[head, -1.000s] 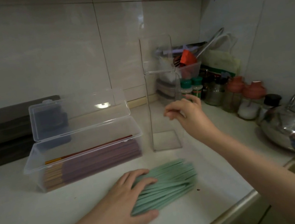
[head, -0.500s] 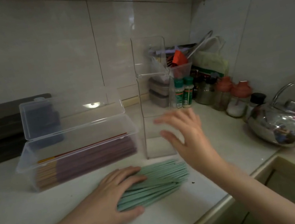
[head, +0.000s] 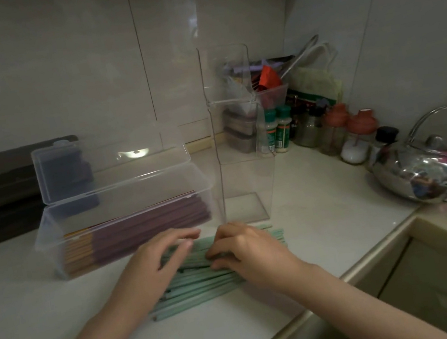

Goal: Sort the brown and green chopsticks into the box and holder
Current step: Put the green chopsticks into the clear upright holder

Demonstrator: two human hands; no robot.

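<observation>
Your left hand [head: 155, 266] lies flat, fingers loose, on the green chopsticks [head: 201, 290], piled on the counter [head: 45, 332] in front of the box [head: 119, 192]. Your right hand [head: 249, 250] rests on them too, fingers bent; can't tell if it grips. The brown chopsticks [head: 152, 225] lie in the open box. The clear holder [head: 245, 183] stands upright just right of it.

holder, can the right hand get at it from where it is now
Probably yes: the holder stands upright just behind the right hand, with only bare counter between them. The hand is on the green chopsticks, though.
</observation>
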